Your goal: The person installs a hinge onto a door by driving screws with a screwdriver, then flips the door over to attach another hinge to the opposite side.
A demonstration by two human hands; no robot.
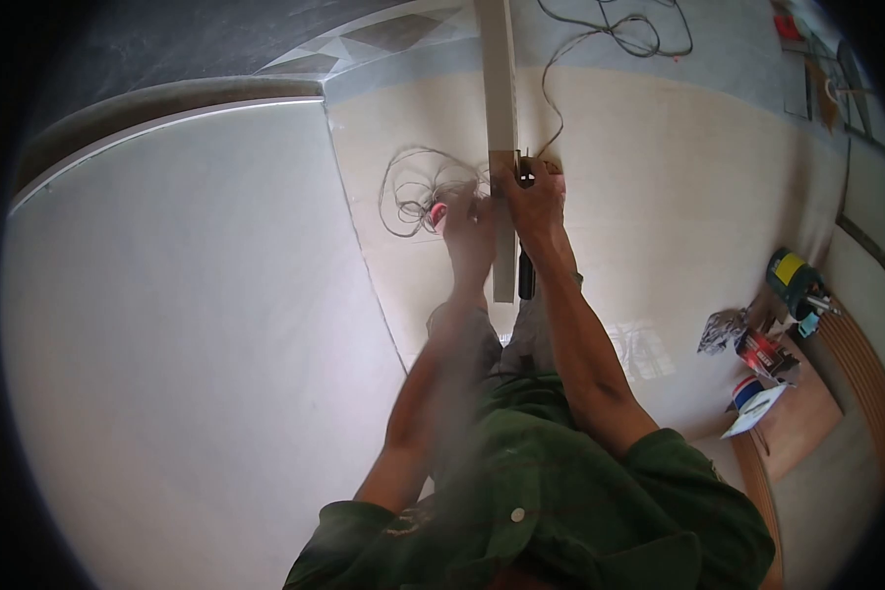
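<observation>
A long pale strip (501, 79) runs from the top of the view down to just in front of my knees. My right hand (536, 208) is closed at its right edge, thumb and forefinger pinched together by a small dark piece with a thin upright metal part; I cannot tell what that piece is. A black handle-like length (527, 278) shows beside the strip, below my right hand. At the left edge is my left hand (471, 236), its fingers bent and blurred. A tangle of thin cable (400, 205) and a round red-pink thing (439, 214) lie just beyond it.
A large white panel (187, 295) fills the left side. More cable (560, 108) loops over the pale floor (659, 197) at the top. To the right are a green container with a yellow label (792, 270), a red package (760, 349) and a brown board (796, 418).
</observation>
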